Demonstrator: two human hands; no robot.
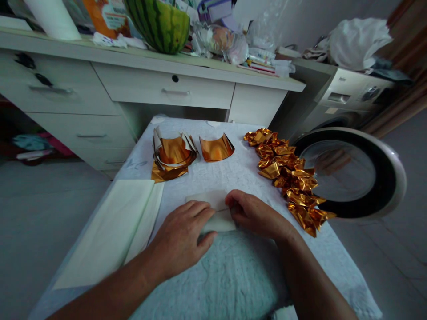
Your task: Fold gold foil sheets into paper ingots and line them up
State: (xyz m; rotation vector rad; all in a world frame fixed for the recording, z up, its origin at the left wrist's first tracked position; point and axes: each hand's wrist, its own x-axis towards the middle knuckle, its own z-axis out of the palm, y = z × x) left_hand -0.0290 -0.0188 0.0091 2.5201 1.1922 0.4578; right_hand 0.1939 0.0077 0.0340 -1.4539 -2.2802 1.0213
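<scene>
A small folded piece of white paper point(218, 218) lies on the cloth-covered table in front of me. Flat on its left part rests my left hand point(183, 235), fingers stretched and thumb apart. With curled fingers, my right hand point(253, 215) grips the paper's right edge; the fingertips are partly hidden. Beyond the paper stand a stack of curved gold foil sheets point(173, 151) and a single curved gold foil sheet point(216, 149). Crumpled, folded gold foil pieces point(287, 173) form a row along the right side. Large white paper sheets point(110, 226) lie to the left.
Behind the table point(240, 178) runs a white drawer cabinet point(143, 91) carrying half a watermelon point(160, 26), bags and clutter. At the right, a washing machine point(336, 95) has its round door point(393, 178) swung out beside the table edge.
</scene>
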